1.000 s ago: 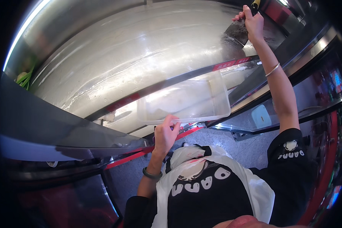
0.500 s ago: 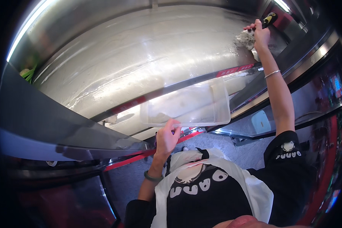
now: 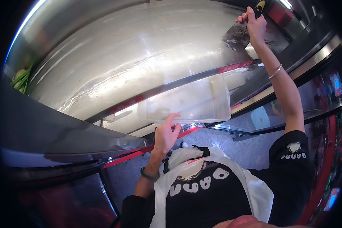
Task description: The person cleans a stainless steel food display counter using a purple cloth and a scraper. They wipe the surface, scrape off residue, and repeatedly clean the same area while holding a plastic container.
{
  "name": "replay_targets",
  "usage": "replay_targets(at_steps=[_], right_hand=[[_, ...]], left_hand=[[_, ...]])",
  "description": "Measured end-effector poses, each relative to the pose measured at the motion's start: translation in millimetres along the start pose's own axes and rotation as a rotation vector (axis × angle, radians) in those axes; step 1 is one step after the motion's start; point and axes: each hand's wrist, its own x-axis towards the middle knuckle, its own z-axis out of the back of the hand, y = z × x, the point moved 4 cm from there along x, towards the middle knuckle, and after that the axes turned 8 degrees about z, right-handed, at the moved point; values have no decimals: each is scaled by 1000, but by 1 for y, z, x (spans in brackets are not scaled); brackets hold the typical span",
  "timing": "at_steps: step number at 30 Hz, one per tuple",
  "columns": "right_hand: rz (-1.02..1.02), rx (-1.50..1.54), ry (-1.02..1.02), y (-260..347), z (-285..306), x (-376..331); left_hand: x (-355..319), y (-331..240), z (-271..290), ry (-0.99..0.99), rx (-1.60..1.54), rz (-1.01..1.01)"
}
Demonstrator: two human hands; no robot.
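Head view: the left hand [image 3: 165, 135] grips a clear plastic tray [image 3: 186, 102] by its near rim; the right hand [image 3: 255, 24] closes around a scraper [image 3: 239, 32], blade left of its fingers.

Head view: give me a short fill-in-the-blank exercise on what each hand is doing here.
1. The left hand holds the near rim of a clear plastic ____.
2. The right hand grips the handle of a ____ far out on the steel griddle.
3. On the right wrist sits a thin ____.

Missing words: container; scraper; bracelet.
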Motion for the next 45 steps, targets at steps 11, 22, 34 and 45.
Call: replay_targets(at_steps=[11,22,34,45], right_hand=[[14,10,-64,4,-17,-6],[148,-465,-170,-59,-9,48],[112,-272,-172,-35,-71,31],[0,-69,-285,-37,-51,36]], left_hand=[[-3,-8,9,-9,47,2],[-14,-7,31,-200,271,-32],[-17,-34,38,-395,200,-175],[-9,-24,28,-259,341,-167]])
